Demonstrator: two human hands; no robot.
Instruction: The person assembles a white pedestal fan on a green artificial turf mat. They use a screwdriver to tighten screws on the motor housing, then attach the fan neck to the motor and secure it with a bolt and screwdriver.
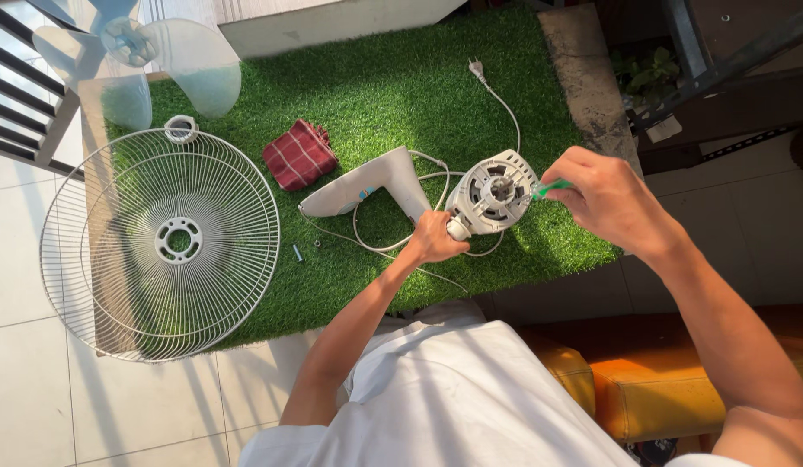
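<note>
The fan motor housing (pixel 492 192) lay on the green turf mat (pixel 401 86), near the mat's right edge, its round vented face turned up and its white neck (pixel 367 184) stretching toward the mat's middle. It looked well stripped down: the wire guard (pixel 159 242) rested off the mat's left edge, the pale blade (pixel 150 60) sat at the far left corner, and a small screw (pixel 297 252) lay loose on the turf. The motor itself was not yet opened, as far as I could judge. The left hand (pixel 434 238) was clenched on the knob beneath the housing, steadying it. The right hand (pixel 604 199), wrist bent, pinched a green-handled screwdriver (pixel 550 188) at the housing's rim. A red checked cloth (pixel 299 154) sat nearby.
</note>
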